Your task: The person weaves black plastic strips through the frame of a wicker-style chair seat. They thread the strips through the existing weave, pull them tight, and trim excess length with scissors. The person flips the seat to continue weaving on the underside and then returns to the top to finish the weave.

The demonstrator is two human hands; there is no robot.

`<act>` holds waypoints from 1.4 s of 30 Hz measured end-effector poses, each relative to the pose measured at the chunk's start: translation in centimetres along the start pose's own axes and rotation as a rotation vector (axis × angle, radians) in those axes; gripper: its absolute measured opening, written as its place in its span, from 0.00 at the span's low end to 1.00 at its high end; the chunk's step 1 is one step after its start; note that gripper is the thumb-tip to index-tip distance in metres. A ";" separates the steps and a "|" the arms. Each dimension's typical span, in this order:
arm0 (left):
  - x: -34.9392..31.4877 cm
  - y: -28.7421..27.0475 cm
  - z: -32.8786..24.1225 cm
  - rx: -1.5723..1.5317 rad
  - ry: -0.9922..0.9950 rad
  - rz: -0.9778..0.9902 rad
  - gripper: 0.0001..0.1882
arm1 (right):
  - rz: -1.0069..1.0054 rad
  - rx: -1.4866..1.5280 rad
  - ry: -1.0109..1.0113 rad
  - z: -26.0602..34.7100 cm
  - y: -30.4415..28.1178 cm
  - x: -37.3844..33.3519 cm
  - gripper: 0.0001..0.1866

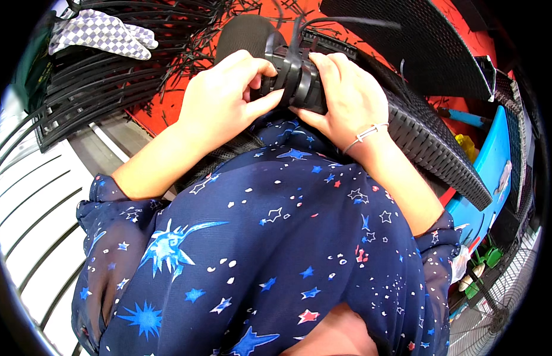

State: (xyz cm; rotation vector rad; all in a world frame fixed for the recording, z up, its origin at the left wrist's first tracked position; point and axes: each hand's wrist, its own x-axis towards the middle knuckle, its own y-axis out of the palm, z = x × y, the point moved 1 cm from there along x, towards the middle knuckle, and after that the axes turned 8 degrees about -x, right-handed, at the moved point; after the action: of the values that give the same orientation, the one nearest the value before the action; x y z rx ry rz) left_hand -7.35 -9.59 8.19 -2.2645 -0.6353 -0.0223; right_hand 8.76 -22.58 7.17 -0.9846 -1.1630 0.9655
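Both my hands work close together on a black woven frame piece, wrapped in flat plastic strips, just in front of my body. My left hand (225, 92) is closed, its thumb and forefinger pinching at a black plastic strip (294, 62) wound around the bar. My right hand (353, 101), with a thin bracelet at its wrist, grips the wrapped black bar (309, 83) from the other side. A rounded black woven part (243, 37) sits beyond my left fingers. From under my right hand a black woven panel (430, 139) runs toward the right. Fingertips on the far side are partly hidden.
Long black strips (110, 83) fan out at the left, with a checkered glove (104, 34) on them. Beneath lies a red surface (154, 113) with black scraps. Another woven panel (412, 41), a blue plastic piece (492, 163) and a fan (495, 320) stand right; white slats (38, 207) left.
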 end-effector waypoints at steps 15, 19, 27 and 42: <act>-0.9 0.1 1.5 -0.259 0.253 0.081 0.06 | 0.114 0.088 0.043 -0.4 -0.8 0.0 0.36; -1.6 0.6 1.3 -0.635 -0.072 0.016 0.07 | 0.128 0.079 0.028 -0.5 -0.4 -0.3 0.34; 3.0 0.8 0.0 -1.456 -0.707 0.084 0.15 | 0.150 0.016 0.044 -0.7 -0.3 -0.4 0.33; 3.0 -2.5 -4.1 -1.227 -0.838 0.105 0.18 | 0.136 0.051 0.005 -0.8 -0.1 -0.4 0.31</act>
State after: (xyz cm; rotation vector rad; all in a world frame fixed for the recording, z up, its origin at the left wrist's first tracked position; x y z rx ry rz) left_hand -5.15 -9.70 13.36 -3.4985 -1.1190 0.8389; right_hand 9.53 -23.03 7.07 -1.0344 -1.0728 1.0946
